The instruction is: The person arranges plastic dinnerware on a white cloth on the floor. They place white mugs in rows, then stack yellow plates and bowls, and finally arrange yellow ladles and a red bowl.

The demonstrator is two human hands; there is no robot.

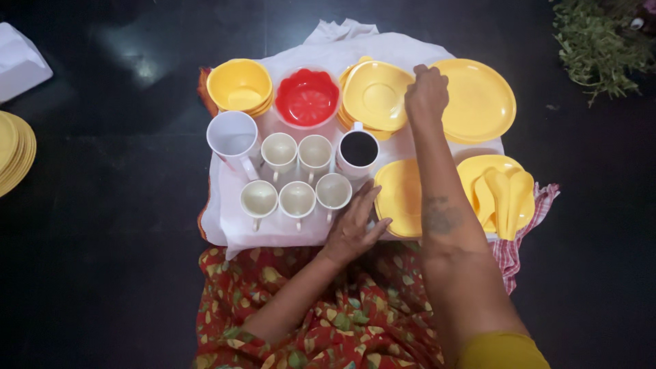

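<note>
My right hand (426, 92) reaches to the far side of the white cloth (328, 48) with its fingers closed on the rim of a yellow saucer (374, 94) that tops a stack, beside a big yellow plate (482, 99). My left hand (352, 225) rests open near the cloth's front edge, its fingers touching a yellow plate (398, 198) and close to a cream cup (333, 191). Several cream cups (297, 171) stand in two rows. A mug with a dark inside (358, 150) stands behind them.
Stacked yellow bowls (239, 85), a red bowl in a clear one (307, 98) and a white jug (234, 138) sit at the far left of the cloth. Yellow spoons on a dish (502, 195) lie right. More yellow plates (14, 150) are stacked on the dark floor at left; green leaves (601, 41) at top right.
</note>
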